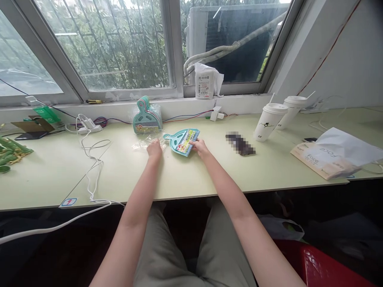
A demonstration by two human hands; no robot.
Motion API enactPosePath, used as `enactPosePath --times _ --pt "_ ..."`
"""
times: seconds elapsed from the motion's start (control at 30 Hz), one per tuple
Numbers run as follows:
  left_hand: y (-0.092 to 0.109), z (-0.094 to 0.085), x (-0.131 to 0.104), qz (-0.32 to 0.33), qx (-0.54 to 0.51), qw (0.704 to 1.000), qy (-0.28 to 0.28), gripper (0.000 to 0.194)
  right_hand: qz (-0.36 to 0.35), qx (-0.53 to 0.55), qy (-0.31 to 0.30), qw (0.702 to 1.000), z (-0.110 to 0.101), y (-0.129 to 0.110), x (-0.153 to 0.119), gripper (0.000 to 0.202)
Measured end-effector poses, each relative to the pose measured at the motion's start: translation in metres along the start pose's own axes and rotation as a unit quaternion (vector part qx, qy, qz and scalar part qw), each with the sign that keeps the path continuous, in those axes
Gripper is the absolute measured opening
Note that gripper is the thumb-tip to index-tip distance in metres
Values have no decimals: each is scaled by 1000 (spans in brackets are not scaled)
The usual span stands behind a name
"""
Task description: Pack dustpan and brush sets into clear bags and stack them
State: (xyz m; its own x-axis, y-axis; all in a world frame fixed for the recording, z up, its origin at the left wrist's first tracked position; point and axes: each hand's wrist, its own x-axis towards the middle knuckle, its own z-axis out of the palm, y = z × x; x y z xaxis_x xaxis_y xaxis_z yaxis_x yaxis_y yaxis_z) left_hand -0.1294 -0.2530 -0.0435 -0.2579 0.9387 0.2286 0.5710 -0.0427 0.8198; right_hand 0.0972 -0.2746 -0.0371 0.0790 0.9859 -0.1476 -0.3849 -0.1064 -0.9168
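My right hand grips the wide, bristled end of a teal mini dustpan and brush set with a bright printed label. The set is tilted over the table, its handle pointing left. My left hand is closed at the edge of a crumpled clear plastic bag lying flat; its fingertips are partly hidden. Behind the bag, a stack of similar dustpan sets, several deep and in clear wrapping, stands upright against the wall under the window.
White cables and a power strip lie left on the table. A blurred-out dark object, two white lidded cups with straws and a paper bag are to the right. A tissue pack sits on the sill.
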Motion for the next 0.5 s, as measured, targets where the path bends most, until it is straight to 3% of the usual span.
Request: enactPosePath --times 0.13,0.23,0.37,0.5 --pt "-3 -5 4 -1 138 990 36 24 12 -11 -20 1000 -1 -1 1 18" --pt "1 -3 1 53 80 995 36 31 12 -10 -44 999 0 1 1 19" --pt "14 8 -9 161 -29 986 -28 39 -7 22 -52 998 5 6 -2 20" --pt "29 16 -22 227 -21 971 -74 33 -45 54 -25 997 11 10 -3 21"
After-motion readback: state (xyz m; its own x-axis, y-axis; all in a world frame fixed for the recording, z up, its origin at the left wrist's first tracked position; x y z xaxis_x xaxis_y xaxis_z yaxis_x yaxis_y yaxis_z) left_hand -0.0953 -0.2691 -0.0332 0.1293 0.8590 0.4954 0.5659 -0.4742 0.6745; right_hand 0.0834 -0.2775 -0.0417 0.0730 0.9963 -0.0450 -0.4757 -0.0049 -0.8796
